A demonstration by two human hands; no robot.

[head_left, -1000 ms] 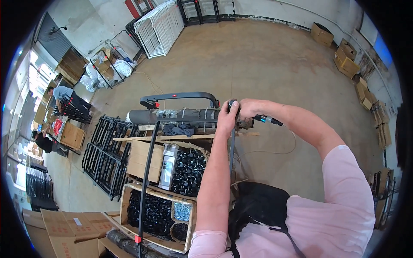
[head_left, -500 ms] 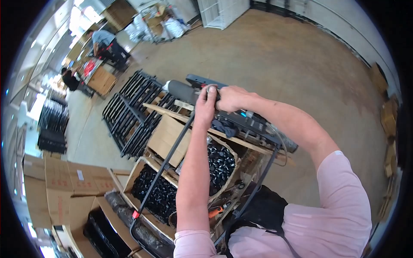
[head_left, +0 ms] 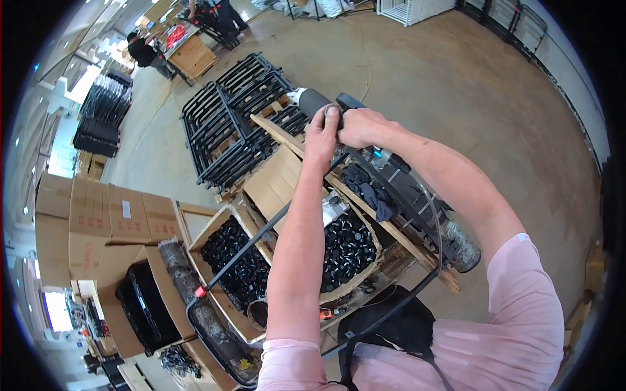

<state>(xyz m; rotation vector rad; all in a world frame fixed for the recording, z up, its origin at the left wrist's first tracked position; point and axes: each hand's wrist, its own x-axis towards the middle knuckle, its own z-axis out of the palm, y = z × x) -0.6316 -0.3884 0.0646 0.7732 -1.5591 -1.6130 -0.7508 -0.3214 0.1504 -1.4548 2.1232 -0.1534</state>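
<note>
My left hand (head_left: pixel 323 133) is closed around the upper end of a black metal tube frame (head_left: pixel 244 253), thumb on top. Pressed up beside it, my right hand (head_left: pixel 366 128) is closed at the same end; its fingers hide what they grip. The frame slants down to a red piece (head_left: pixel 200 292), then bends toward me, and another bar (head_left: pixel 401 305) crosses in front of my body. Just beyond my hands lies a grey padded roller (head_left: pixel 314 101). Below my left forearm are black plastic caps in a left box (head_left: pixel 228 251) and a right box (head_left: pixel 352 247).
Stacked black metal frames (head_left: pixel 238 120) lie on the floor ahead. Cardboard cartons (head_left: pixel 98 215) stand left, one holding a black part (head_left: pixel 147 309). A dark cloth (head_left: pixel 368 189) lies by a wooden plank (head_left: pixel 398 234). A person (head_left: pixel 147 53) works beside a far wooden bench (head_left: pixel 193 60).
The view has shifted, so the far benches and people sit higher and the wrapped roller end at right shows more. Both hands stay closed together at the frame's end.
</note>
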